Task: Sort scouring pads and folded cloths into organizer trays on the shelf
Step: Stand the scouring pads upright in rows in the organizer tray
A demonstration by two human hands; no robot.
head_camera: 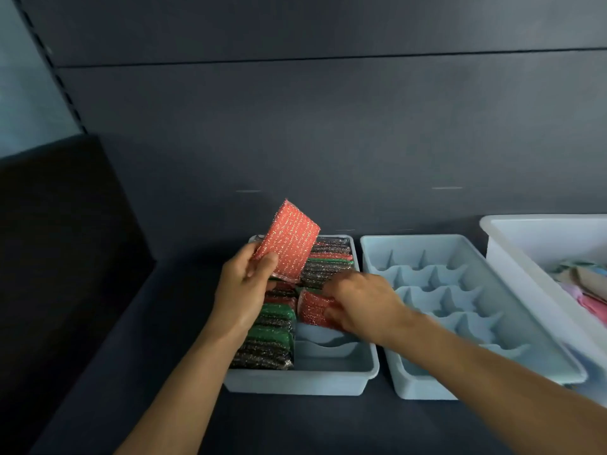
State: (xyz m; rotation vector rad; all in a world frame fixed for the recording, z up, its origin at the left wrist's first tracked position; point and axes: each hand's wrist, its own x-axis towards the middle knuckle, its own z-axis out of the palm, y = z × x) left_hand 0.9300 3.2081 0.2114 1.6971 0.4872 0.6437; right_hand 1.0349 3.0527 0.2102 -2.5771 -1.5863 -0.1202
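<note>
Fingers (pixel 266 258) (left) on red pad (pixel 290 238)

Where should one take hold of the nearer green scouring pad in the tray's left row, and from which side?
By its top edge, from straight above. The green pad stands on edge, wedged between black glittery pads, so only its upper rim is exposed, and the tray walls close off the sides. Pinching that rim and lifting straight up looks most workable.
</note>
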